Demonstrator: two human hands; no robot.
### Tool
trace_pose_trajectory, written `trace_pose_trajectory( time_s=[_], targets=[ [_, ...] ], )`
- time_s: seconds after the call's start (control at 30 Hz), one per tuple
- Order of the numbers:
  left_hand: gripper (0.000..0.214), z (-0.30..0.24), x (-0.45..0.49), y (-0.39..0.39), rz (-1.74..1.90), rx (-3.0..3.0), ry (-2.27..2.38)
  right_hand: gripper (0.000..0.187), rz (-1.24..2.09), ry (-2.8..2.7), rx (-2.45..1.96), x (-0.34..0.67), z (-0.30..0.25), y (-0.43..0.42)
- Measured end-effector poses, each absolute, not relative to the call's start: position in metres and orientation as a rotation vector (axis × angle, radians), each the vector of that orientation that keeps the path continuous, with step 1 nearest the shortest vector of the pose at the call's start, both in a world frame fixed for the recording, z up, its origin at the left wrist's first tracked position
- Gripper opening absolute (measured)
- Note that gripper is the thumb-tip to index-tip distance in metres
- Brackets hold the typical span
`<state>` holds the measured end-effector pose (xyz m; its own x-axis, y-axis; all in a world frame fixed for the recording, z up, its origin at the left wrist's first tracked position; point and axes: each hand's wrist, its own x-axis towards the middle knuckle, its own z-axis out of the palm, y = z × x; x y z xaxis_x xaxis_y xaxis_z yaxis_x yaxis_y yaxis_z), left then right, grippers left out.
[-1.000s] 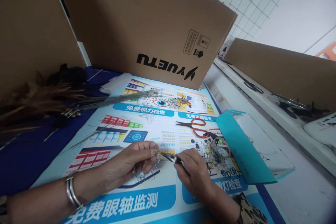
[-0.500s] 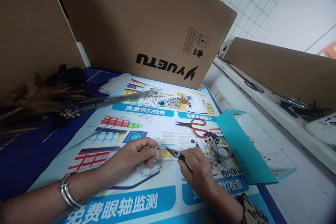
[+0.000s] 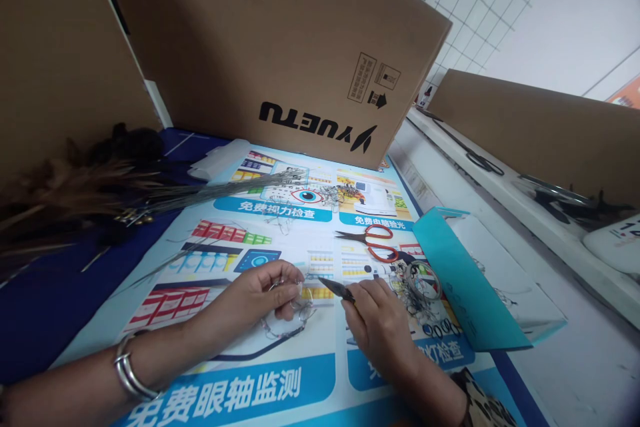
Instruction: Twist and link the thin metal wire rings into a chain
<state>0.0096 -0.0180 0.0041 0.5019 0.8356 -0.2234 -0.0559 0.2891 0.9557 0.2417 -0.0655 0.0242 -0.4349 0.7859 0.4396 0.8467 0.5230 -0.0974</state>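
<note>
Wirework [image 3: 305, 313] is pinched by the left hand [image 3: 273, 291], apparently for steadiness; pliers [image 3: 337, 289] are clasped by the right hand [image 3: 381, 321], nose towards the wirework.

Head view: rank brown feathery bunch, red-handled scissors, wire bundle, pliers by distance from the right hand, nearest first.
From the right hand:
1. Pliers: in its grip, pointing left.
2. Red-handled scissors: on the table, just beyond it.
3. Wire bundle: farther off, beyond and to the left.
4. Brown feathery bunch: far left.
</note>
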Motion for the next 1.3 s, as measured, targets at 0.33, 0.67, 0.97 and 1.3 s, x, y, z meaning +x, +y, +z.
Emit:
trace_pose_trajectory(
  time_s=[0.33, 0.67, 0.97, 1.3],
  targets=[
    [0.028, 0.010, 0.010, -0.020, 0.694, 1.301, 0.970, 0.016, -0.460, -2.453, -1.356, 0.241, 0.033, -0.072],
    [0.031, 0.003, 0.009, -0.018, 0.691, 1.280, 0.954, 0.014, -0.411, -2.492, -1.346, 0.238, 0.039, -0.076],
    [0.030, 0.008, 0.011, -0.021, 0.635, 1.300, 0.963, 0.016, -0.314, -2.386, -1.318, 0.238, 0.032, -0.072],
    [0.029, 0.012, 0.012, -0.021, 0.641, 1.231, 0.947, 0.012, -0.084, -2.257, -1.273, 0.230, 0.029, -0.070]
  ],
)
